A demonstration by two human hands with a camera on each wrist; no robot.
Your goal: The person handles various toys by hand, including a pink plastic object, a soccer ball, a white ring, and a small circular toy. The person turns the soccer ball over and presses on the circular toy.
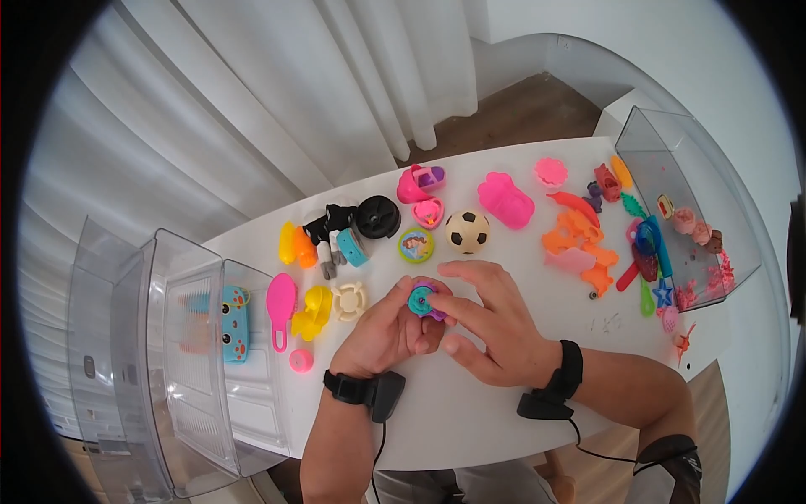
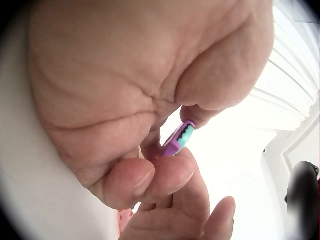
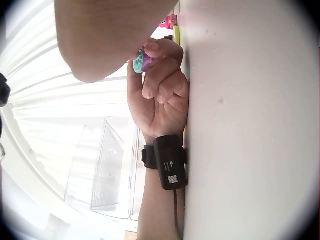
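In the head view my left hand [image 1: 378, 323] pinches a small purple and teal toy [image 1: 421, 301] between thumb and fingers, above the middle of the white table. The toy has a round teal top over a purple base; the left wrist view shows it edge-on as a thin purple piece [image 2: 172, 146] with a bumpy teal layer. My right hand [image 1: 499, 323] reaches in from the right with fingers extended, its index fingertip at the teal top. In the right wrist view the left hand [image 3: 162, 92] curls its fingers beside the toy.
Behind the hands lie a soccer ball [image 1: 468, 232], a round green-rimmed disc [image 1: 416, 245] and a pink toy [image 1: 506, 201]. Left are a yellow duck-like toy [image 1: 312, 312], a pink paddle [image 1: 281, 298] and a clear bin [image 1: 195, 336]. A second clear bin [image 1: 722, 185] stands right, near several small toys.
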